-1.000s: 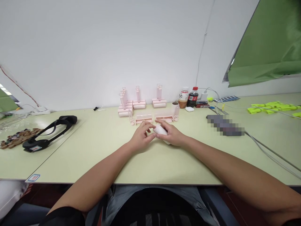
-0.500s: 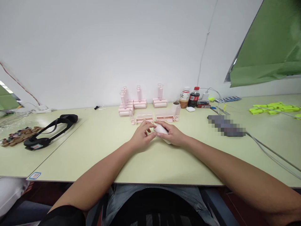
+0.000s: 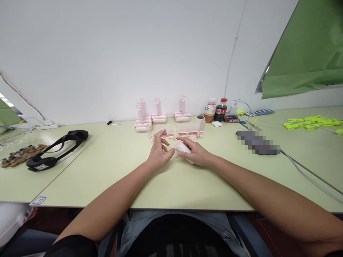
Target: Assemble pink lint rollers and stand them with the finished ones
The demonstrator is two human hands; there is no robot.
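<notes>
Here's the right hand (image 3: 199,154), wrapped around a white roll (image 3: 183,147), thumb on the near side and fingers over the far side. That roll sits over the middle of the table (image 3: 107,175), tilted, one end pointing far and left. Facing it is the left hand (image 3: 158,152), fingers spread and curved, nothing in its grasp; its thumb tip comes right up to the roll's end, though whether they touch I cannot tell.

Just beyond the hands lie two open pink cases, the left case (image 3: 169,136) partly behind the left fingers, the right case (image 3: 184,135) farther right, with an upright roll (image 3: 198,123) just behind its right end. Farther back, near the wall (image 3: 171,53), pink roller sets (image 3: 182,117) stand with their handles up. To their right, a white-capped bottle (image 3: 210,111) and a red-capped bottle (image 3: 221,111) stand side by side, a small white case (image 3: 217,124) in front. Far left, a black headset (image 3: 57,157) rests beside brown pieces (image 3: 25,155).
</notes>
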